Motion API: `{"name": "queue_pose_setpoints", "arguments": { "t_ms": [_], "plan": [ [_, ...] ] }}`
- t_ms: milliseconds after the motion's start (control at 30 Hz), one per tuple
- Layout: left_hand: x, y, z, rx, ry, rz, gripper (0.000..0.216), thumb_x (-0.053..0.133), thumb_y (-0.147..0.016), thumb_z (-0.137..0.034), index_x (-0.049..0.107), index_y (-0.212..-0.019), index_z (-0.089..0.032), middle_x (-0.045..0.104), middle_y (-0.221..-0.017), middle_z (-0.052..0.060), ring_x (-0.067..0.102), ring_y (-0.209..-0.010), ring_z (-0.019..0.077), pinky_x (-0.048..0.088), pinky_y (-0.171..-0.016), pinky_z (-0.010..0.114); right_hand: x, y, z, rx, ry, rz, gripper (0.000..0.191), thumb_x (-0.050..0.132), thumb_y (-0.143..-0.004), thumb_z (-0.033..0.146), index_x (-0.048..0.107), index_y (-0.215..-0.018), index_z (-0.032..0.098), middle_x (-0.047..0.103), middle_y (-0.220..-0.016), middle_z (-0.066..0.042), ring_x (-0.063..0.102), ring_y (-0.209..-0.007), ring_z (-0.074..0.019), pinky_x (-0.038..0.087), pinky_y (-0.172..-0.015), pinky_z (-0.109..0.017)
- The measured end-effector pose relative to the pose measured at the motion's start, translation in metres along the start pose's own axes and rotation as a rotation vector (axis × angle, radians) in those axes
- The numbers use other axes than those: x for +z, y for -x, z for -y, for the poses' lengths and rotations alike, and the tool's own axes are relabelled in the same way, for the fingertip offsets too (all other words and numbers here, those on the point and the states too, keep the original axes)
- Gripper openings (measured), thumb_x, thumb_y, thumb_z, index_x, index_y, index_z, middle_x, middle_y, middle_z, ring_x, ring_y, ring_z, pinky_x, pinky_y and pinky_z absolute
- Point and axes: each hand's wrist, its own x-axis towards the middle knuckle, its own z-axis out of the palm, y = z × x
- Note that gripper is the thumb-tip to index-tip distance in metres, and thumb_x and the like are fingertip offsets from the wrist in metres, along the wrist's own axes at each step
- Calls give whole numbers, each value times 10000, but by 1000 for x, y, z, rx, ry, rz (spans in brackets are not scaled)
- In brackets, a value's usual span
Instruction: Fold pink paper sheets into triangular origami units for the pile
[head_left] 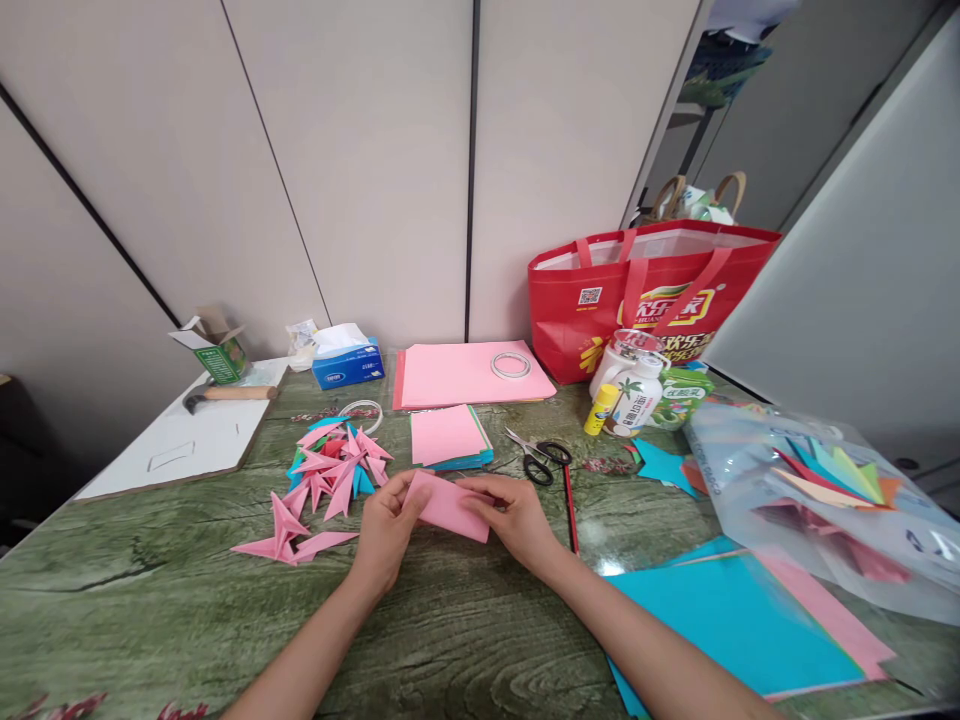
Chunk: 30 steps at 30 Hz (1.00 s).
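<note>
Pinching opposite ends of a folded pink paper sheet (450, 507), the left hand (386, 530) and right hand (519, 520) close thumb and fingers on its edges, holding it taut just in front of the scissors (538, 458). Folded paper points (322, 480) lie left of the scissors, within reach.

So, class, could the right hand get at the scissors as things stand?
Probably yes. The scissors lie just beyond the right hand, nothing between them. But that hand and the left hand hold the pink paper, so it would have to let go first.
</note>
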Motion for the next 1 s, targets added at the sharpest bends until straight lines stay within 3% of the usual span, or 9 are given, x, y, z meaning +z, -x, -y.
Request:
{"name": "queue_pose_setpoints", "arguments": {
  "t_ms": [1000],
  "plan": [
    [3,2,-6,-44,47,-37,294,693,-605,-278,605,-859,-159,655,-652,6,553,-564,139,405,-538,226,-1,0,1,-2,10,13,179,612,-722,233,682,-888,225,699,-870,-44,637,-776,-197,496,-691,-309]
  ]
}}
